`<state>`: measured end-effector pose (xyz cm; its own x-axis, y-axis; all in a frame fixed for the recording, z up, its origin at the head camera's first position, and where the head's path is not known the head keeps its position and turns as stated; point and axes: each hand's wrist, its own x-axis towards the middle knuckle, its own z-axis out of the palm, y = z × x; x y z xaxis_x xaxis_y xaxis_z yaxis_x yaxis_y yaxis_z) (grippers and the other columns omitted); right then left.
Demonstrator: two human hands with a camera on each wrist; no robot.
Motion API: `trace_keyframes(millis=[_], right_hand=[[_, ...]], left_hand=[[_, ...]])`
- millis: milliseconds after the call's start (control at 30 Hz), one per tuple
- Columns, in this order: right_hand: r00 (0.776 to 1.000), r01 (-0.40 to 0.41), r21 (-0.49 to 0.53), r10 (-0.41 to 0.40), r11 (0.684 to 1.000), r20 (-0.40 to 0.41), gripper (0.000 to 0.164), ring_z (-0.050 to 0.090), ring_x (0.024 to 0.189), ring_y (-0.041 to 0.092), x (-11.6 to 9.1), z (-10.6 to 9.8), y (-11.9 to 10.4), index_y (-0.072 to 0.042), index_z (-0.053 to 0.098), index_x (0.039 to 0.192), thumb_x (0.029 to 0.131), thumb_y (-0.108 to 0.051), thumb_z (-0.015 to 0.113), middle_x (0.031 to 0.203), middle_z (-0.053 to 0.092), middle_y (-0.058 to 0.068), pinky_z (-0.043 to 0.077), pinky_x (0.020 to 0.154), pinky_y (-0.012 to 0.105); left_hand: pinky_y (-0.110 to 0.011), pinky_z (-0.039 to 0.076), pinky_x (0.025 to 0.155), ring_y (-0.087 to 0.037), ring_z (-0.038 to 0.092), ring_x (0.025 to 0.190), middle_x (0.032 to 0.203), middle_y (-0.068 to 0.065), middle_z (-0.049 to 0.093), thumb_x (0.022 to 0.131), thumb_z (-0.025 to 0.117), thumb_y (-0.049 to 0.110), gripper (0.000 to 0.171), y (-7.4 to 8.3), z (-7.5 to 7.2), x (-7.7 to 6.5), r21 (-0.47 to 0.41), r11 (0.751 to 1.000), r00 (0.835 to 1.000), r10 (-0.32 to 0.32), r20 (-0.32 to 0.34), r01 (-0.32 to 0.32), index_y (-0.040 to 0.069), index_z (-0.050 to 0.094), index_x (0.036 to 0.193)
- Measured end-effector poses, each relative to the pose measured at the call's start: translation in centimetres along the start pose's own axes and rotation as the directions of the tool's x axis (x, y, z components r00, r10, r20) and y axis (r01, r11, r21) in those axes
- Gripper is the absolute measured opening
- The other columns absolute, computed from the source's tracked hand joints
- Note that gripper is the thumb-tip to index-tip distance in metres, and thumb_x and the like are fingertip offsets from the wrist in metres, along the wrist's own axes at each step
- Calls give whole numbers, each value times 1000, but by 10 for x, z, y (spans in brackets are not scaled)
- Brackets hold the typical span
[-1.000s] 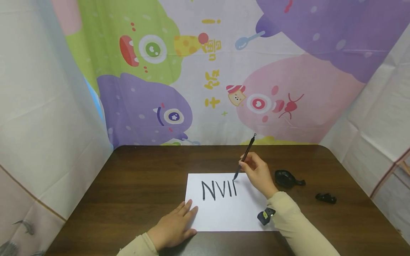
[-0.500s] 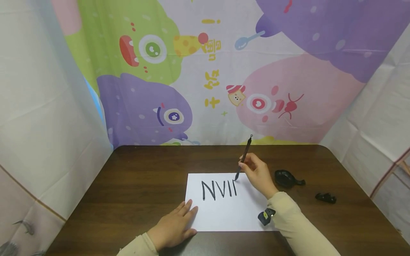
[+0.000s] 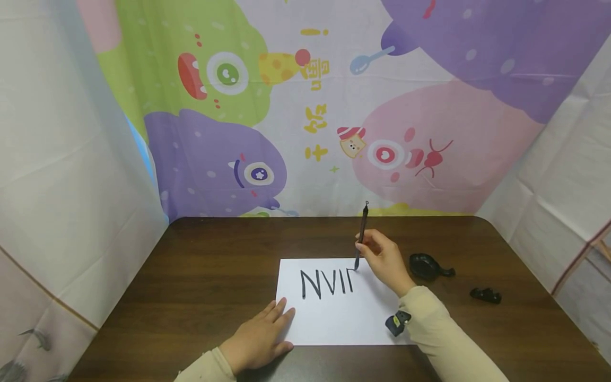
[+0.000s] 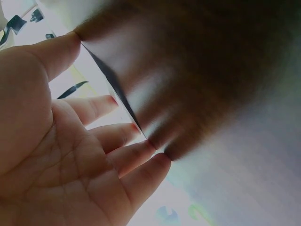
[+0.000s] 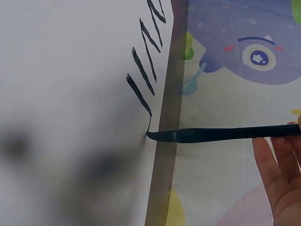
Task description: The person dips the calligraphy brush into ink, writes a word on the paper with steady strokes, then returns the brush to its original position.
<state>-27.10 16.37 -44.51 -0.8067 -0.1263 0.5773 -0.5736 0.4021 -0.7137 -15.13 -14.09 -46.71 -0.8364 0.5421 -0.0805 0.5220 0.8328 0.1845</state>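
Note:
A white sheet of paper [image 3: 329,323] lies on the table, with black brushed letters [image 3: 311,284] reading roughly N, V, I and a further stroke along its upper part. My right hand [image 3: 384,260] pinches a dark writing brush [image 3: 361,231] that stands nearly upright. In the right wrist view the brush [image 5: 211,134] has its bent tip on the paper [image 5: 70,47], at the end of a thin line from the last stroke. My left hand [image 3: 260,335] rests with spread fingers on the paper's lower left edge. In the left wrist view that hand's fingertips [image 4: 141,157] touch the surface.
A black ink dish [image 3: 425,266] with a short handle sits right of the paper. Farther right lies a small black brush rest [image 3: 486,295]. The brown table [image 3: 200,276] ends at a cartoon-printed cloth [image 3: 315,185], with white cloth at both sides.
The brush tip has moved slightly right, drawing a thin line from the top of the last stroke. The brush's upper end has swung left, more upright. My left hand stays put.

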Motion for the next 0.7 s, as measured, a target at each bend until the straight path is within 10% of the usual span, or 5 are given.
trace_keyframes(millis=[700], right_hand=[[1000,17,-93,-17,996,-8,19,67,78,23,0,-4,-40,8,66,103,84,8,69,88,71,19,56,67,25]], left_hand=[[-51,41,110,-39,42,140,154,-20,40,90,64,44,67,1,-1,0,-6,1000,1000,-10,10,10,9,47,144]])
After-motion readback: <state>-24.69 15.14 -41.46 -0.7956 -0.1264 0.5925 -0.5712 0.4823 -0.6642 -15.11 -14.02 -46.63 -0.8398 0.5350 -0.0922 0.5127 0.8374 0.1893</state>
